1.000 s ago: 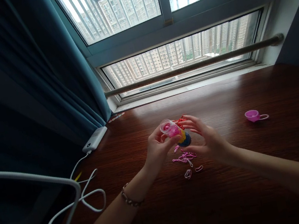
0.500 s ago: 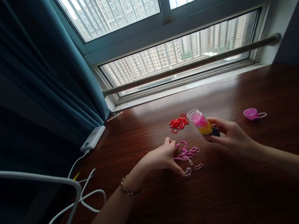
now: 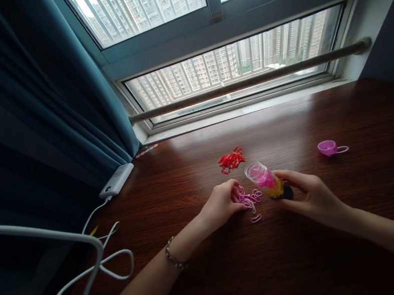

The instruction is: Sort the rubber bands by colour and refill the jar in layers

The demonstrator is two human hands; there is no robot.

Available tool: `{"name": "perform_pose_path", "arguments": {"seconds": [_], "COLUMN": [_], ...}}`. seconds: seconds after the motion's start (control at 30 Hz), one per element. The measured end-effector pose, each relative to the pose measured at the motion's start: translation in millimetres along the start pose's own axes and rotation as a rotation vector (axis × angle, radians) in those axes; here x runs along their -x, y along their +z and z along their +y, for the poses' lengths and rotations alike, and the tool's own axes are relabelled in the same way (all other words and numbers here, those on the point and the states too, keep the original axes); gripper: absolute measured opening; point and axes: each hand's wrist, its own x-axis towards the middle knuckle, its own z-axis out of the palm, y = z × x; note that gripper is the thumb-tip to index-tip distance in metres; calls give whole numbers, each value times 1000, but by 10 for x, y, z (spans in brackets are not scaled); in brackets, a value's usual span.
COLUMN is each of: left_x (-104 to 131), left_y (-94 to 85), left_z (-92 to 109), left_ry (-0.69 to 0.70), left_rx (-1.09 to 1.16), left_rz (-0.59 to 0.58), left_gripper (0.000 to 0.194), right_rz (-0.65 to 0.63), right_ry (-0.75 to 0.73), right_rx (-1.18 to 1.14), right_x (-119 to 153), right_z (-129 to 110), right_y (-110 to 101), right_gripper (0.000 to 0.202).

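My left hand (image 3: 225, 201) rests on the table with its fingers curled in on a small pile of pink rubber bands (image 3: 252, 197). Some bands lie against the fingertips, and one loose pink band sits just in front of the pile. In my right hand (image 3: 309, 191) is a small clear jar (image 3: 263, 179), gripped near its base and tilted with its open mouth toward the left. Pink, yellow and dark layers fill the jar from mouth to base. Behind the pink pile lies a heap of red rubber bands (image 3: 231, 160), touched by neither hand.
A purple cup-shaped lid with a loop (image 3: 327, 148) lies at the right on the brown wooden table (image 3: 219, 275). To the left are a white power bank (image 3: 116, 180) and a looping white cable (image 3: 100, 256). A blue curtain (image 3: 98, 109) and a barred window border the back.
My left hand has drawn its spread fingers together, bunching the pink bands. The jar has come lower and tipped further over, its mouth nearer the pink pile.
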Motion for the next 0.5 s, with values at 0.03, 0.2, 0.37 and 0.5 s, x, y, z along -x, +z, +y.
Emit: {"name": "perform_pose_path", "arguments": {"seconds": [0.03, 0.2, 0.37, 0.5], "left_x": [-5, -40, -76, -52], "left_y": [7, 27, 37, 66], "left_z": [-9, -96, -117, -71], "left_ry": [-10, -64, 31, 83], "left_rx": [-11, -137, -133, -110], "left_rz": [53, 162, 40, 28], "left_gripper": [47, 57, 46, 33], "right_rz": [2, 21, -8, -15], "right_ry": [1, 8, 34, 32], "right_rx": [-2, -12, -24, -29], "right_x": [3, 0, 2, 13], "right_z": [-4, 20, 45, 33], "right_y": [-4, -15, 13, 46], "right_gripper": [44, 44, 45, 45]}}
